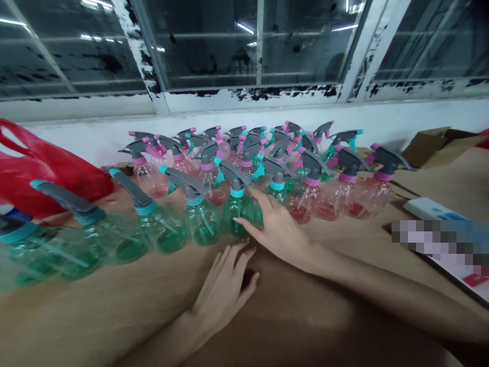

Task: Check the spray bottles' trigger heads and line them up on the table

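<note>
My right hand [280,229] is closed around a green see-through spray bottle [232,206] with a turquoise collar and grey trigger head. The thumb lies across the front of the bottle, and the other fingers are partly hidden behind it. Just below and in front, my left hand [223,288] rests low over the table with its fingers spread and holds nothing. Left of the gripped bottle stands another green spray bottle [200,224], in a front row with several more. Pink spray bottles [338,199] with pink collars stand to the right.
Several more pink and green bottles crowd behind, towards the white wall under the windows [214,46]. A red plastic bag [49,173] lies at the left. An open cardboard box [439,145], a white-and-blue object [435,209] and a partly blurred flat item [451,270] are on the wooden table [126,306] at the right.
</note>
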{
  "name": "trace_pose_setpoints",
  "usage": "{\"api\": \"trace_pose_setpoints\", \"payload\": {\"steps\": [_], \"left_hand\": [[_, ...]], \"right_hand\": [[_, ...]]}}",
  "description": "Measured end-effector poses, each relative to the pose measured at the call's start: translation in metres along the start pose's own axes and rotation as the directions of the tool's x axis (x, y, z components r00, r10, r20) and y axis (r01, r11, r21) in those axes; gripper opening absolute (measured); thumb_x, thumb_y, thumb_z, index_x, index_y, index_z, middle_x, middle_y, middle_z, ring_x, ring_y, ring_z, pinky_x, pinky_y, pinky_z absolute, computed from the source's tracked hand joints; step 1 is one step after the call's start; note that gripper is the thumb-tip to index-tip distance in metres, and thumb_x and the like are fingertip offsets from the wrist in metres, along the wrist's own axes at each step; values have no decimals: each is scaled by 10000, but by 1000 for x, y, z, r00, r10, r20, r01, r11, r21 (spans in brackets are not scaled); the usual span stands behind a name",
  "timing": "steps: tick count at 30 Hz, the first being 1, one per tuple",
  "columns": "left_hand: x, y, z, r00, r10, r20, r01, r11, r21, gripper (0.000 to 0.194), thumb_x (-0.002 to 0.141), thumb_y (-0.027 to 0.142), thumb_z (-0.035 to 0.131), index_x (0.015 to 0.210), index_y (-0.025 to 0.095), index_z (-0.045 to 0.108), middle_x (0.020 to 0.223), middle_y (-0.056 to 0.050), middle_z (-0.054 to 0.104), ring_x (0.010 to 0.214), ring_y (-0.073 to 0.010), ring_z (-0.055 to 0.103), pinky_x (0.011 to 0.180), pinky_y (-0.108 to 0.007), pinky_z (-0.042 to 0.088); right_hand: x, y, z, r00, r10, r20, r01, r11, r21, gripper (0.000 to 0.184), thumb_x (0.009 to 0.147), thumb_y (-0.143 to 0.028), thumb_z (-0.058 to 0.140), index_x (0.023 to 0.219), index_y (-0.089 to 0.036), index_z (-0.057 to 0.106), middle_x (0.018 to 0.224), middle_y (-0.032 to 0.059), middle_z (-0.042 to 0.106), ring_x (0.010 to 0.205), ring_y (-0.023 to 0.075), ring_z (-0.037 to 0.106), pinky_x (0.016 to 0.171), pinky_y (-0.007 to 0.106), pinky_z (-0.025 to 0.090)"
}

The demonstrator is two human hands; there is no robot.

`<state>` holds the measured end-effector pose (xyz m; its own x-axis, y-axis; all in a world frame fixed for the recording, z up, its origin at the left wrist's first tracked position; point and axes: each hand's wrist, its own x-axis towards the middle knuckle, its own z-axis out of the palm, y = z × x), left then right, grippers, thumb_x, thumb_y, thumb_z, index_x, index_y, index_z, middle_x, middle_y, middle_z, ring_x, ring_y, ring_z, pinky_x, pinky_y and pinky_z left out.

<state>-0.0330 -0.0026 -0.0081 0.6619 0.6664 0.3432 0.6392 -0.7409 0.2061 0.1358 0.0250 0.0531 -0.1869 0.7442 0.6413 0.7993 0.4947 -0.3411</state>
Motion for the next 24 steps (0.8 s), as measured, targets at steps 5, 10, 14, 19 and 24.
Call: {"api": "trace_pose_setpoints", "payload": {"steps": [5, 10, 14, 19, 24], "left_hand": [[0, -2, 2, 1000, -12, -26, 11, 1000, -26, 360, 916, 221, 482, 1270, 194, 422, 1259, -125, 504, 1120, -296, 524, 909, -495, 444], [1, -2, 0, 994, -16, -110, 7, 997, -80, 294, 922, 249, 478, 1215, 224, 463, 1240, -89, 527, 1128, -268, 539, 923, -455, 456], [4, 0, -6, 992, -45, -122, 29, 991, -130, 268, 931, 250, 471, 1199, 236, 472, 1212, -71, 539, 1119, -255, 550, 930, -438, 461], [6, 2, -17, 983, -124, -137, 92, 972, -219, 223, 944, 256, 460, 1165, 253, 484, 1134, -46, 552, 1046, -232, 575, 892, -414, 482], [3, 12, -26, 968, -186, -171, 138, 956, -258, 207, 923, 267, 486, 1128, 269, 512, 983, -23, 577, 821, -198, 616, 689, -337, 535]], "right_hand": [[-18, 6, -30, 1000, 3, 2, -3, 999, 32, 354, 882, -309, 536, 1176, -112, 559, 1089, 123, 674, 1012, 234, 631, 856, 369, 519], [-24, 35, -59, 986, 137, -94, -148, 980, -131, 259, 876, -383, 535, 993, -180, 647, 886, 75, 714, 789, 234, 677, 676, 359, 520], [-17, 52, -58, 947, 314, -61, -320, 924, -211, 422, 845, -493, 539, 1108, -171, 610, 747, 63, 714, 661, 259, 685, 583, 366, 506], [-7, 53, -38, 958, 288, -7, -282, 933, -224, 577, 834, -526, 536, 1239, -116, 531, 951, 138, 721, 778, 303, 697, 638, 403, 527], [-2, 52, -25, 964, 267, -9, -260, 928, -266, 610, 832, -495, 555, 1266, -72, 483, 1128, 209, 650, 879, 344, 674, 658, 441, 528]]}}
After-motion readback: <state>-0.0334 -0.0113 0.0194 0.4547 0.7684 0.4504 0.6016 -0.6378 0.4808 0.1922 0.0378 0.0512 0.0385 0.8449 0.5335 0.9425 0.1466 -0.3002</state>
